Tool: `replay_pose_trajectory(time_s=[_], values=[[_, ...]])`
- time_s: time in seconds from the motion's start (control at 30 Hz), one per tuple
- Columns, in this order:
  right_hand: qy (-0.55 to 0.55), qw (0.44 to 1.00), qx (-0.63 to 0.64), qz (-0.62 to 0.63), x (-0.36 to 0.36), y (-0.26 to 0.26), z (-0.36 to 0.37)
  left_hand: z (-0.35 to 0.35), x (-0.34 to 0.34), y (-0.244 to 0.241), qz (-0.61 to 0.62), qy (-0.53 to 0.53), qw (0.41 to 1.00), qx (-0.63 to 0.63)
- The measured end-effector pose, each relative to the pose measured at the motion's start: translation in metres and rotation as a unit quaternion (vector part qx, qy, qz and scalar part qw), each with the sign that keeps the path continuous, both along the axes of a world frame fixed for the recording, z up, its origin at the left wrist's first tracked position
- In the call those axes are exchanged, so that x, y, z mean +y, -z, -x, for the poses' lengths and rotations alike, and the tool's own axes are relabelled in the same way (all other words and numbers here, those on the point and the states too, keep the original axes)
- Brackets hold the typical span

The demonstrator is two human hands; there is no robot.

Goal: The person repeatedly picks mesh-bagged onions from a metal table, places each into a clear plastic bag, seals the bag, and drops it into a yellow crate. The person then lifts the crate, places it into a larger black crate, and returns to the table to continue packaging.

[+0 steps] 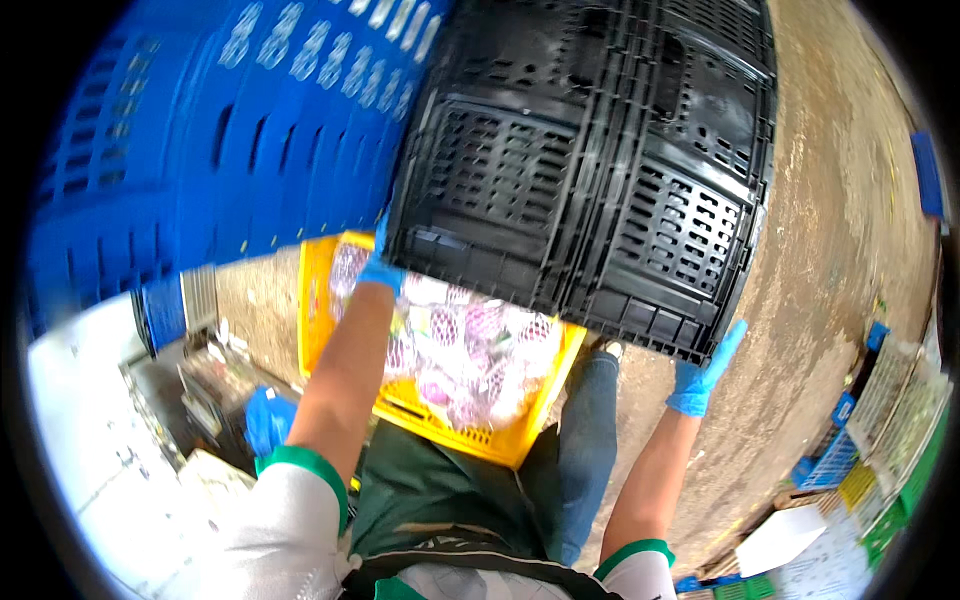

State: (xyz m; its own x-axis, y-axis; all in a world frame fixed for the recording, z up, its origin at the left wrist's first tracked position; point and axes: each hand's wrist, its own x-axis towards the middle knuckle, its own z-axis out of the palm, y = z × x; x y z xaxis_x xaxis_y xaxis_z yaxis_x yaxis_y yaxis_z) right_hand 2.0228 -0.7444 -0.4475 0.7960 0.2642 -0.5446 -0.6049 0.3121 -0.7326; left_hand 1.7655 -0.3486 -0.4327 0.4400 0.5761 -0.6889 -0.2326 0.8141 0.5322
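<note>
A black folded plastic crate (585, 180) with slotted panels fills the upper middle, held up between my two hands. My left hand (382, 271), in a blue glove, grips its near left corner; the fingers are partly hidden along the side. At the near right corner, my blue-gloved right hand (705, 379) holds the edge, one finger stretched out along the outside. Below it is a yellow plastic crate (450, 442) with purple, round produce (480, 322) in clear wrapping and foam nets. The black crate covers the far part of the yellow one.
Blue slotted crates (285, 150) stand close on the left. A blue bag (270, 420) lies beside a worn box (217, 375). Crates and pallets, one a blue crate (829, 457), line the right side. The concrete floor (817, 247) is stained.
</note>
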Motion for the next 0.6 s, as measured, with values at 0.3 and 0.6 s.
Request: replay_pose_trajectory(time_s=[0.3,0.6], values=[[-0.134,0.986,-0.059,0.084,0.017,-0.016,-0.037,0.027,-0.065,0.004,-0.247,0.154,0.956,0.028],[-0.15,0.969,0.008,0.197,-0.051,0.024,0.068,0.218,-0.194,-0.098,-0.148,0.348,0.916,0.13]])
